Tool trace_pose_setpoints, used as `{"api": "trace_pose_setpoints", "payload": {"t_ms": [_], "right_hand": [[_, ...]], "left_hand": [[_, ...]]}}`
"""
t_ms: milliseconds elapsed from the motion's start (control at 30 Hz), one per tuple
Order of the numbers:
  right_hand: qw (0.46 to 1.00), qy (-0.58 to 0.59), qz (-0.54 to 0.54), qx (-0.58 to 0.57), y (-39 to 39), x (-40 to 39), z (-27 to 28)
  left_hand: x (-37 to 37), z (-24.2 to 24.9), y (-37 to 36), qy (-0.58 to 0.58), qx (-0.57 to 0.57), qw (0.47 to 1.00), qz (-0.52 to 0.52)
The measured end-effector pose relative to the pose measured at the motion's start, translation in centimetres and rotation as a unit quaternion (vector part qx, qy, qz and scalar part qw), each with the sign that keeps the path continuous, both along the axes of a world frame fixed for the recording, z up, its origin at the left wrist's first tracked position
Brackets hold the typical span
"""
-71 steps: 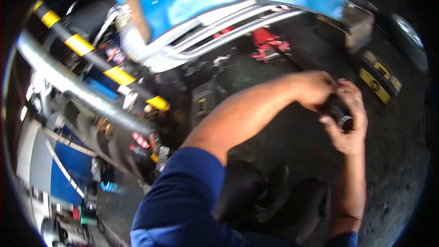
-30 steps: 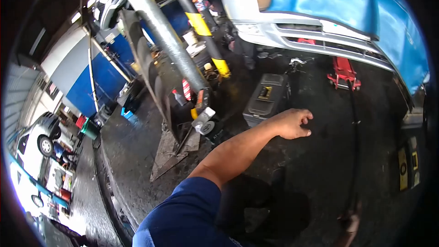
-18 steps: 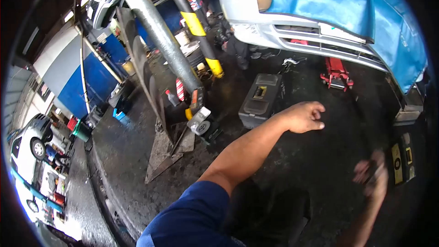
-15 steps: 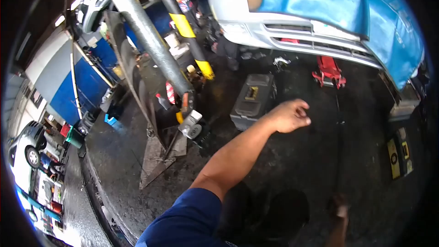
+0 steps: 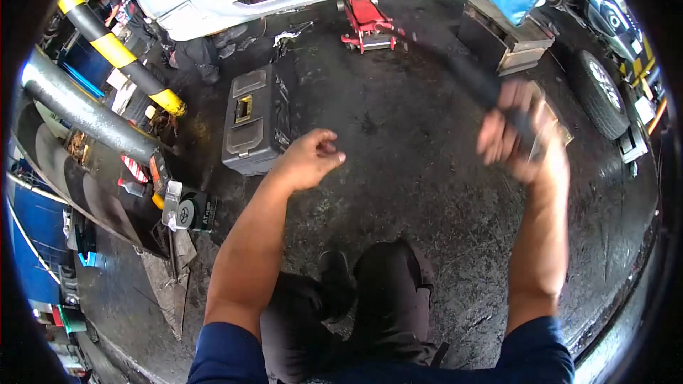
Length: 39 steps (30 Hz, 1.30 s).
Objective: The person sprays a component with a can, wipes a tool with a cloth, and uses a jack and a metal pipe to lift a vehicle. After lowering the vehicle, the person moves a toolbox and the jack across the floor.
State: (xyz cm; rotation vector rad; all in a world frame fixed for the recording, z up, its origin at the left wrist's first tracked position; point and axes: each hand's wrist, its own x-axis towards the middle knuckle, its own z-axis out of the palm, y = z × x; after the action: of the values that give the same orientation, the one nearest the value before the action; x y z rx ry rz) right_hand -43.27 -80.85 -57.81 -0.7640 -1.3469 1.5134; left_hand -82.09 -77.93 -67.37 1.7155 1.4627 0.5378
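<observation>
Your right hand (image 5: pixel 528 141) grips a blurred dark bar (image 5: pixel 469 77); a loose hold could drop it. Your left hand (image 5: pixel 311 161) curls, seemingly empty.

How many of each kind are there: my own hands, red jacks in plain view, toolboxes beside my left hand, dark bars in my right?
Hands (left hand, right hand): 2
Red jack: 1
Toolbox: 1
Dark bar: 1
Total: 5
</observation>
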Motion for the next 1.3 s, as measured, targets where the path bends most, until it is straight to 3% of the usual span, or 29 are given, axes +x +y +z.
{"api": "trace_pose_setpoints", "payload": {"t_ms": [33,67,133,167,233,300,367,400,433,467,533,600,667,700,733,800,867,967,1000,1033,1067,1133,1200,1300], "right_hand": [[0.998,-0.056,0.027,0.013,-1.9,0.8,-4.8],[0.998,-0.042,0.02,-0.049,-4.3,2.0,-12.6],[0.922,-0.238,-0.108,-0.285,-9.6,2.1,-25.7],[0.909,-0.225,-0.116,-0.332,-11.3,2.6,-31.9],[0.885,-0.085,-0.124,-0.442,-9.4,2.2,-29.3],[0.962,-0.105,-0.016,-0.252,-8.0,1.5,-21.2],[0.988,0.078,-0.125,-0.052,-5.2,-1.5,-10.4],[0.994,0.103,0.027,-0.019,-2.7,-1.3,-3.4],[0.977,0.197,-0.064,-0.042,-1.4,-3.2,1.6],[0.886,0.347,-0.255,-0.173,0.9,-5.2,6.7],[0.981,0.182,-0.063,-0.007,4.5,-4.7,8.6],[0.985,0.146,-0.084,-0.042,3.7,-4.9,7.6],[0.991,0.094,-0.091,-0.016,-0.2,-4.4,-0.1],[0.996,-0.006,-0.086,-0.013,-1.2,-0.9,-7.7],[0.991,-0.028,-0.091,-0.091,-4.9,0.2,-12.5],[0.923,-0.128,-0.2,-0.303,-8.8,1.7,-27.1],[0.9,-0.079,-0.109,-0.414,-10.2,3.7,-34.7],[0.95,-0.114,-0.02,-0.288,-7.7,0.0,-18.0],[0.991,-0.044,-0.063,-0.106,-6.0,0.1,-15.9],[0.995,-0.004,-0.034,-0.095,-4.6,-1.3,-7.0],[0.994,0.093,-0.023,-0.044,-2.2,-1.4,-2.5],[0.906,0.308,-0.244,-0.161,1.3,-4.4,7.6],[0.986,0.141,-0.092,0.013,4.8,-2.8,8.7],[0.993,0.073,-0.09,-0.025,2.4,-1.5,1.9]], "left_hand": [[-0.5,0.0,-0.4,-0.029,-0.035,0.999,0.013],[-1.3,-0.2,-0.3,-0.032,-0.028,0.999,0.014],[-2.4,-1.2,-0.5,-0.046,-0.018,0.998,0.027],[-2.0,0.0,-0.9,0.005,-0.005,0.999,0.036],[-1.5,-0.4,-0.9,0.006,-0.003,0.999,0.031],[-2.1,-0.5,-0.6,0.017,0.001,1.0,0.018],[-1.4,-0.6,-0.3,-0.024,0.004,1.0,0.015],[-0.4,1.0,-0.4,0.024,-0.014,1.0,0.011],[0.2,-0.5,0.5,0.007,-0.016,1.0,0.003],[1.0,-0.1,0.4,0.034,0.016,0.999,-0.014],[1.9,0.4,0.7,0.039,0.01,0.998,-0.043],[1.8,0.8,0.0,0.038,0.006,0.998,-0.047],[1.2,0.8,-0.4,0.029,-0.003,0.998,-0.049],[0.2,0.6,-0.4,0.029,-0.013,0.999,-0.029],[-0.7,0.4,-0.4,0.026,-0.023,0.999,-0.007],[-2.2,0.2,-0.2,0.025,-0.019,0.999,0.006],[-2.9,-0.8,-0.5,0.014,-0.009,0.999,0.041],[-2.4,0.3,-0.9,0.017,-0.023,0.999,0.033],[-2.0,0.6,-0.8,0.007,-0.03,0.999,0.033],[-1.7,0.9,-0.8,0.005,-0.029,0.999,0.029],[-1.4,0.4,-0.5,0.004,-0.033,0.999,0.026],[-0.9,-0.8,0.5,-0.015,-0.004,1.0,-0.003],[0.0,0.9,0.0,0.016,-0.007,1.0,-0.009],[-0.4,0.9,-0.4,-0.003,-0.051,0.999,0.004]]}}
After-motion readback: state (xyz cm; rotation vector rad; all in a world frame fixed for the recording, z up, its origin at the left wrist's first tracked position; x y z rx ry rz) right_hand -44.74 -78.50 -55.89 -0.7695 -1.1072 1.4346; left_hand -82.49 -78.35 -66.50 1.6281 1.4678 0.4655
